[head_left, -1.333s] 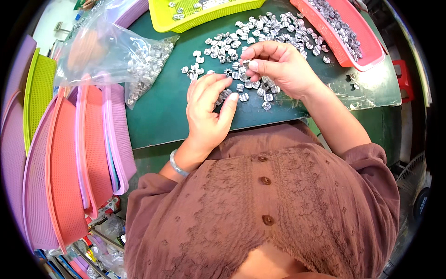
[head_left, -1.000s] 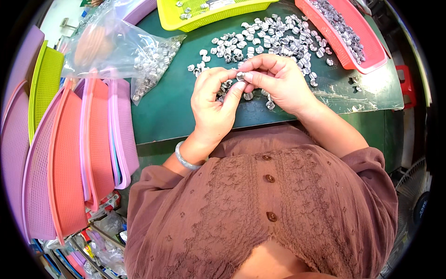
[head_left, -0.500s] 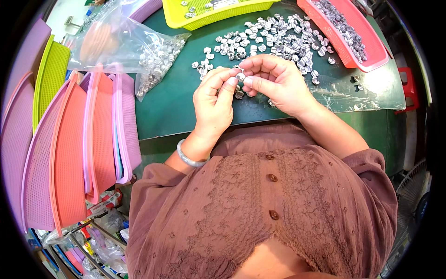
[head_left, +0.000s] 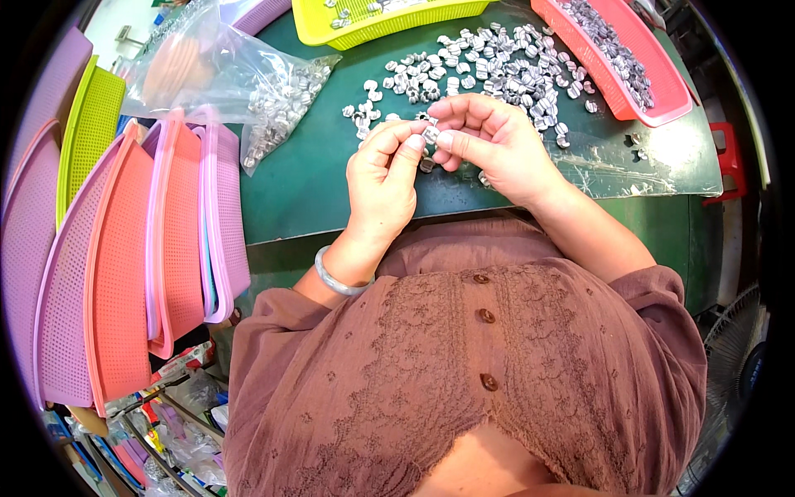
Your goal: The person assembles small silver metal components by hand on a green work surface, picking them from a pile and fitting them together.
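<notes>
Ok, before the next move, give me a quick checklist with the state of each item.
1. Small metal part held: ok, it sits between the fingertips of the left hand and right hand.
2. Whole surface of that part visible: not ok, fingers cover some of it.
3. Part free of flaws: cannot tell, too small here.
4. Loose parts off the green table: not ok, many lie scattered beyond the hands.
5. Right hand apart from the coral basket: ok, table shows between them.
6. Clear plastic bag sealed: cannot tell.
</notes>
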`<state>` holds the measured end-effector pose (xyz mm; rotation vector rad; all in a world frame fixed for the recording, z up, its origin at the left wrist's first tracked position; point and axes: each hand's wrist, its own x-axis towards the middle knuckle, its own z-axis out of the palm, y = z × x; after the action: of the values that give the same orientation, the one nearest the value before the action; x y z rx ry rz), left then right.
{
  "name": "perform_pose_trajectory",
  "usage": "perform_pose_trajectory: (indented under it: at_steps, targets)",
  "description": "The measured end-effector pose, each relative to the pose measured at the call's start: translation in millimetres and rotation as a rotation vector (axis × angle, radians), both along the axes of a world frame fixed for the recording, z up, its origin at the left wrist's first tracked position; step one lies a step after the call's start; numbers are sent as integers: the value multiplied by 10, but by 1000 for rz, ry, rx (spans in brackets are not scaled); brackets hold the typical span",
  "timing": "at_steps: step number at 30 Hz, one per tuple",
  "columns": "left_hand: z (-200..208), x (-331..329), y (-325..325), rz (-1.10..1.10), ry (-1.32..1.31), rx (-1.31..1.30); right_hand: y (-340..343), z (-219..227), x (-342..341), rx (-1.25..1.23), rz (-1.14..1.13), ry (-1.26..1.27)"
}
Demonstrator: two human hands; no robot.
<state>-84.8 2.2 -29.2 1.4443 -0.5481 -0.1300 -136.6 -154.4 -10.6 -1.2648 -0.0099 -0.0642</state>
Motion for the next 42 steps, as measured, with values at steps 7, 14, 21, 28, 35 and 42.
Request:
perform_pose_trajectory:
  at_steps: [7, 14, 21, 28, 35, 42]
  targets:
    - [1, -14, 8, -5, 38, -15, 11, 31, -15, -82, 1, 7]
    - [13, -57, 8, -55, 26, -54, 35, 5, -25, -3, -28, -25]
    - [5, -45, 7, -54, 7, -42, 33, 26, -37, 19, -6, -1]
    - [-37, -30, 60, -77, 19, 25, 28, 29, -51, 19, 1, 4]
    - [-27, -33, 9, -24, -82, 6, 20, 5, -53, 8, 4, -7]
    - [-7, -52, 6, -5, -98, 9, 33, -1, -60, 8, -5, -15]
